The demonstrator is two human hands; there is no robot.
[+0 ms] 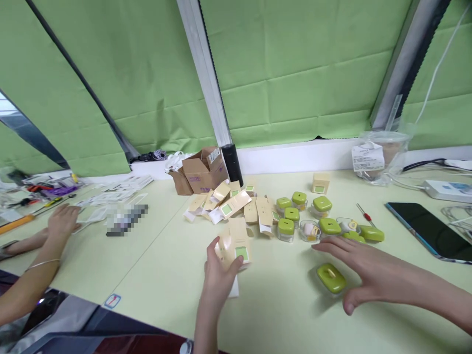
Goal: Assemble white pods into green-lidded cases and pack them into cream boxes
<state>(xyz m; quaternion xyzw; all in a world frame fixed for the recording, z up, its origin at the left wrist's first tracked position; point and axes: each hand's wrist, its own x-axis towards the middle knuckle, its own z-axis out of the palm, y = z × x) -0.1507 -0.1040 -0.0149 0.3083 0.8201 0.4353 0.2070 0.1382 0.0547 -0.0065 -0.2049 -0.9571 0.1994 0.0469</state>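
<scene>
My left hand (220, 270) is closed on a small cream cardboard box (241, 241) with a green square on its front, its flap standing up. To the right, my right hand (363, 268) has its fingers spread around a small clear container with a green lid (331, 278), and a gap shows between thumb and lid. Several more green-lidded containers (285, 227) stand in a cluster beyond that hand. One clear container (309, 230) lies without its lid, with something pale and yellow inside. Behind my left hand is a pile of opened cream boxes (236, 204).
A brown carton (204, 172) and a black cylinder (231, 164) stand against the wall. One upright box (320, 183), a red-handled screwdriver (365, 215), a phone (431, 230) and a plastic bag (381, 155) are on the right. At left, another person's arms (44, 260) rest on the table.
</scene>
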